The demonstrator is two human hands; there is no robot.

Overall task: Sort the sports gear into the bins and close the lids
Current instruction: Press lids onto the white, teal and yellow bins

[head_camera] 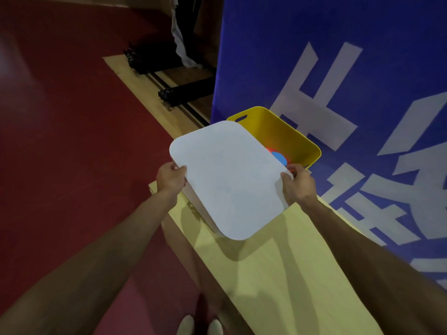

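Gripping a white lid [229, 180] by opposite edges with curled fingers [181, 168], a person's left hand [170, 177] and right hand [300, 186] hold it tilted above a white bin [196, 204] on the tabletop [278, 274], beside an open yellow bin [278, 131] containing coloured discs [278, 157].

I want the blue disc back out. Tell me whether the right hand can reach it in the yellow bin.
Probably not yet: the right hand grips the white lid, which overlaps the yellow bin and part of the blue disc. Freed, it looks close, the bin open beyond.
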